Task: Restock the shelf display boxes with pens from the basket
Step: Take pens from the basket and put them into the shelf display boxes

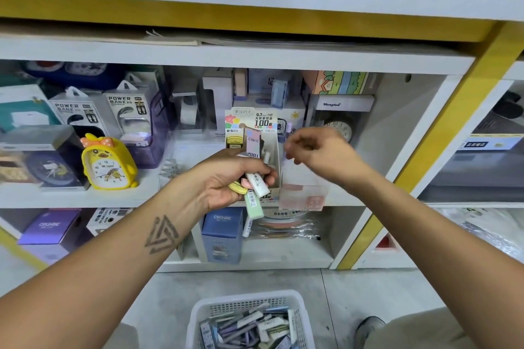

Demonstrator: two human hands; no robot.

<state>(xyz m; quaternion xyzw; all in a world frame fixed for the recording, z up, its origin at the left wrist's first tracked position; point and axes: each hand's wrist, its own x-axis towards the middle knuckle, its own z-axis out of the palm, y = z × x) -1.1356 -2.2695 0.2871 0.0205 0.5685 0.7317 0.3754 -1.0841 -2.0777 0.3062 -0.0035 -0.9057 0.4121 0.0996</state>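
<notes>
**Pastel packs in hand, display box half filled**

Pastel-coloured packs, pink, yellow, white and green, are what I have bunched in my left hand (226,178), fingers curled tight round the cluster (253,188) just in front of the display box (256,133) on the middle shelf (141,198). The green one hangs lowest, sticking out below my palm. My right hand (314,150) hovers beside the box's right edge, fingers loosely bent; it is blurred, and I cannot tell whether it pinches a pack or holds nothing. The two hands are near each other but not touching.

A few packs already stand upright inside the box, a yellow one and a pink one at the left. The white basket (198,309) sits on the floor below me, well apart from the shelf, with many more packs heaped in it.

My worry is the bundle. I judge the grip uneven: the packs fan out at different angles, so drawing one free with the right hand could loosen the rest, and the green one looks likeliest to slip to the floor. The box is light card standing near the shelf's front edge, so pushing a pack in hard may shove it back or tip it. The yellow duck clock (106,163) is far enough to the left that I judge it safe.
</notes>
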